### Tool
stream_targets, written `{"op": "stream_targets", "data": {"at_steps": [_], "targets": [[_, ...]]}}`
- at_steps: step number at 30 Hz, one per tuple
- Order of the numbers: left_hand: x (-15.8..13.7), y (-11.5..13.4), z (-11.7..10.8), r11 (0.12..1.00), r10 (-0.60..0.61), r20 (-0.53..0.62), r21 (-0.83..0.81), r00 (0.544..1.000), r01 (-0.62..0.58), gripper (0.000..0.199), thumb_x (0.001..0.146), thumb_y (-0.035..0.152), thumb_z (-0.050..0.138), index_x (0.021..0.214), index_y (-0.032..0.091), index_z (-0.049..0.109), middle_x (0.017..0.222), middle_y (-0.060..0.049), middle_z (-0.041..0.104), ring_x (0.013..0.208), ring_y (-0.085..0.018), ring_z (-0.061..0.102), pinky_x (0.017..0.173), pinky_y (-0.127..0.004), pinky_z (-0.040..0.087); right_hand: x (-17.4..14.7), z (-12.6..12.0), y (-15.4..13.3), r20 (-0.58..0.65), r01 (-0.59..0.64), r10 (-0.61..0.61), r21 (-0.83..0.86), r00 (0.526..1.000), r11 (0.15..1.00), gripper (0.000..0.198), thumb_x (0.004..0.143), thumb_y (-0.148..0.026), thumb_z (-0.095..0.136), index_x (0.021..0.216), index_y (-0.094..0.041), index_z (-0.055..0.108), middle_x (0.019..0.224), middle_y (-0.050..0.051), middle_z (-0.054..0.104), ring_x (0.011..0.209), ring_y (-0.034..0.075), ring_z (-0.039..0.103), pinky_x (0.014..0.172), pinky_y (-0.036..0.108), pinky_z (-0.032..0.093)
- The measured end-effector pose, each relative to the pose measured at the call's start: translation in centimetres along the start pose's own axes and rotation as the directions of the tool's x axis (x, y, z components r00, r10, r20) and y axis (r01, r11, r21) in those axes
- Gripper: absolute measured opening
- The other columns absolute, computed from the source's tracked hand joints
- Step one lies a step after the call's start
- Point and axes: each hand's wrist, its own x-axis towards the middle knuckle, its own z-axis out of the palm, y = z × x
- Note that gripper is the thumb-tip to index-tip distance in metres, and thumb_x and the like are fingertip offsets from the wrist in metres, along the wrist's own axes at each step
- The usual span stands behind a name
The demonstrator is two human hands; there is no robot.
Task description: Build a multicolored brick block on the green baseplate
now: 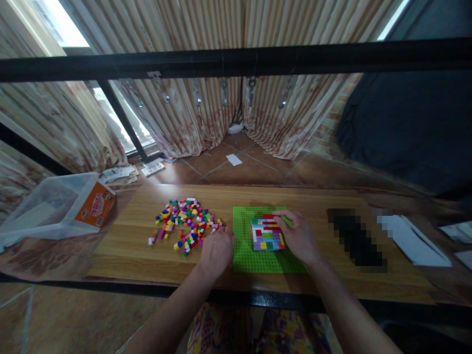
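A green studded baseplate (243, 260) lies on the wooden tabletop, bearing a block built of many-coloured toy bricks (268, 236). My right hand (300, 236) reaches over the right side of this build. Its thumb and fingers close around a red toy brick (268, 216) at the back edge. Left of the baseplate is my left hand (217, 250), beside the loose pile of small coloured bricks (190, 216). The left fingers are curled together near the baseplate's left edge, and what they hold, if anything, is hidden.
A clear plastic box (55, 204) with an orange label stands left of the tabletop (125, 246). At the right lies a dark, pixelated object (356, 238), with white paper (422, 241) beyond it. A black bar (236, 61) crosses in front of striped curtains (177, 108).
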Motion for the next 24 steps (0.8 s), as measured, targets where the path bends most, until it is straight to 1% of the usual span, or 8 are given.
{"op": "stream_targets", "data": {"at_steps": [3,6,10,12,15,18,21,24], "targets": [[0.2,-0.1,0.1,0.999,0.009,0.004,0.053,1.000,-0.009,0.024,0.094,0.023,0.043,0.103,0.013,0.062,0.095,-0.017,0.069,0.093,-0.026,0.068,0.073,-0.032,0.050,-0.3,0.8,0.1,0.009,0.010,-0.010,0.033,1.000,0.999,0.026,0.087,-0.042,0.054,0.090,-0.023,0.071,0.098,0.006,0.071,0.097,0.023,0.061,0.091,0.042,0.045],[0.2,-0.2,-0.3,0.997,-0.012,-0.021,0.081,1.000,0.014,0.023,0.092,0.022,0.043,0.102,0.013,0.062,0.094,-0.015,0.069,0.091,-0.025,0.068,0.074,-0.031,0.050,-0.7,1.4,0.2,0.012,0.009,-0.010,0.062,1.000,0.998,0.024,0.087,-0.041,0.054,0.089,-0.023,0.071,0.098,0.006,0.071,0.097,0.023,0.061,0.091,0.042,0.045],[0.1,-0.3,-1.0,0.999,0.000,-0.027,0.054,1.000,0.001,0.022,0.090,0.018,0.043,0.100,0.013,0.062,0.094,-0.014,0.068,0.086,-0.025,0.067,0.072,-0.031,0.050,-0.4,1.6,0.3,0.036,0.018,-0.020,0.056,0.999,0.998,0.022,0.087,-0.037,0.053,0.088,-0.024,0.071,0.095,0.005,0.071,0.095,0.022,0.061,0.091,0.042,0.045],[0.3,-0.2,-1.3,1.000,0.026,-0.056,0.014,0.998,-0.026,0.023,0.089,0.017,0.042,0.102,0.013,0.061,0.097,-0.014,0.066,0.088,-0.025,0.066,0.072,-0.032,0.050,0.0,1.6,0.4,0.068,0.012,-0.016,0.059,0.998,0.998,0.022,0.087,-0.036,0.053,0.087,-0.024,0.071,0.094,0.005,0.072,0.095,0.022,0.062,0.090,0.041,0.045],[1.0,0.2,-1.5,0.988,0.079,-0.134,-0.119,0.988,-0.095,0.028,0.088,0.016,0.045,0.110,0.016,0.062,0.105,-0.012,0.065,0.092,-0.023,0.064,0.078,-0.033,0.050,0.8,1.5,0.7,0.143,-0.034,0.022,0.086,0.989,0.996,0.022,0.086,-0.034,0.053,0.088,-0.023,0.072,0.093,0.004,0.072,0.093,0.021,0.063,0.088,0.039,0.047],[2.6,1.1,-1.6,0.931,0.124,-0.205,-0.313,0.971,-0.186,0.032,0.088,0.016,0.046,0.114,0.018,0.064,0.105,-0.009,0.066,0.091,-0.019,0.063,0.085,-0.030,0.049,1.2,1.4,1.1,0.212,-0.085,0.059,0.116,0.976,0.990,0.021,0.085,-0.035,0.055,0.090,-0.023,0.072,0.094,0.003,0.073,0.090,0.020,0.065,0.086,0.037,0.047],[4.4,2.2,-1.4,0.854,0.149,-0.205,-0.467,0.967,-0.230,0.028,0.090,0.020,0.045,0.101,0.018,0.071,0.094,-0.006,0.069,0.083,-0.016,0.062,0.081,-0.028,0.048,1.5,1.3,1.3,0.245,-0.109,0.072,0.141,0.967,0.984,0.022,0.084,-0.035,0.056,0.090,-0.023,0.073,0.094,0.003,0.074,0.088,0.020,0.067,0.084,0.036,0.048],[5.7,3.0,-0.9,0.787,0.194,-0.152,-0.566,0.969,-0.246,0.029,0.090,0.024,0.046,0.082,0.018,0.073,0.075,-0.001,0.069,0.071,-0.014,0.060,0.071,-0.024,0.046,1.6,1.2,1.2,0.267,-0.121,0.074,0.168,0.961,0.978,0.022,0.083,-0.035,0.056,0.089,-0.022,0.074,0.092,0.003,0.075,0.085,0.020,0.067,0.081,0.035,0.049]]}}
